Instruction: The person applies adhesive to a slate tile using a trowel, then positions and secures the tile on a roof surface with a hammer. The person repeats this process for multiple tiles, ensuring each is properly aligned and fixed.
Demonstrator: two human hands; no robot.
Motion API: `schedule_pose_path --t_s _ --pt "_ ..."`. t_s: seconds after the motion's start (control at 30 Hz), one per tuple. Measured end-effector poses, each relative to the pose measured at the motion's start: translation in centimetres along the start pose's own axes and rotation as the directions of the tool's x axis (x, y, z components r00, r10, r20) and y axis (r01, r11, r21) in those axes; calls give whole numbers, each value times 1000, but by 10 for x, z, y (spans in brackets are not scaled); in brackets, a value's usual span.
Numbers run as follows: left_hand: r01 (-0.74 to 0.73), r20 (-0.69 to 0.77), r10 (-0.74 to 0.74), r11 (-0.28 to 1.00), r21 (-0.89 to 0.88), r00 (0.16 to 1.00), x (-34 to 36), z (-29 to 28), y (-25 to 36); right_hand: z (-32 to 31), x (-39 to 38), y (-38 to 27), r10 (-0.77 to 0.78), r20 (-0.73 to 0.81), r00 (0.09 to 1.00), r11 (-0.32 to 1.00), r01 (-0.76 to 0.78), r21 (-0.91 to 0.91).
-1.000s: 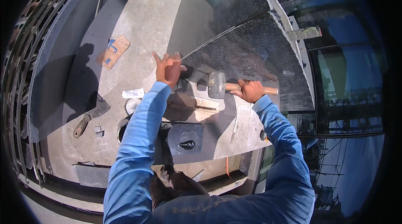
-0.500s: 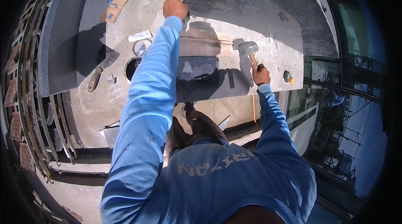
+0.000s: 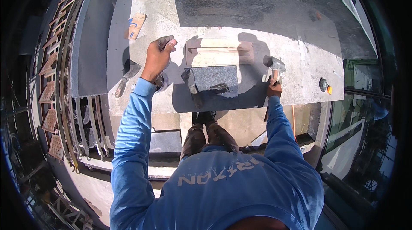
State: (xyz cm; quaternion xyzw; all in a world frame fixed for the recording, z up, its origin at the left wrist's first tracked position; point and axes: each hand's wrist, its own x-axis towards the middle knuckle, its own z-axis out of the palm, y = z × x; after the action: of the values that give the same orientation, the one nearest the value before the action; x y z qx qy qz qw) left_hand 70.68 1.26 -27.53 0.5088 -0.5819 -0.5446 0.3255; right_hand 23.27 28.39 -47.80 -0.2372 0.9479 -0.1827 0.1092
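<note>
Looks like an open-air building site, folks, a spot where stone gets worked! Sunlight cuts sharp shadows across the pale, dusty worktop [image 3: 307, 79]. Up at one o'clock, a big dark slab [image 3: 253, 4]; at ten, a grey slab [image 3: 91, 43] standing on edge. Masonry tools, too: trowel [image 3: 128, 73] between nine and ten, mallet [image 3: 275, 65] at two. Rusty metal frames [image 3: 49, 91] at nine, glass panes [image 3: 364, 77] at three!

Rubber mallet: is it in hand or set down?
In hand: the right hand is wrapped around the wooden handle of the rubber mallet.
</note>
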Motion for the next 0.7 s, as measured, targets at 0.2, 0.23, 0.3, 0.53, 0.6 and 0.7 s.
schedule_pose_path --t_s 0.2,0.23,0.3,0.53,0.6,0.7 --pt "-164 -176 251 903 398 952 77 -5 15 -23 14 -2 -55 98 994 996 48 70" --pt "-140 -202 252 883 448 946 96 -6 17 -29 17 -10 -25 137 990 999 20 38" --pt "-170 -248 265 922 348 932 121 20 22 -27 21 -5 -58 113 992 996 49 78" --pt "-151 -410 250 954 258 877 130 108 47 -77 42 -39 -572 245 783 808 589 5" --pt "-219 -402 330 930 296 854 125 122 50 -104 54 -74 -759 261 596 615 788 -12" --pt "-213 -404 307 942 261 862 143 103 30 -132 93 -115 -954 249 164 162 986 -28"
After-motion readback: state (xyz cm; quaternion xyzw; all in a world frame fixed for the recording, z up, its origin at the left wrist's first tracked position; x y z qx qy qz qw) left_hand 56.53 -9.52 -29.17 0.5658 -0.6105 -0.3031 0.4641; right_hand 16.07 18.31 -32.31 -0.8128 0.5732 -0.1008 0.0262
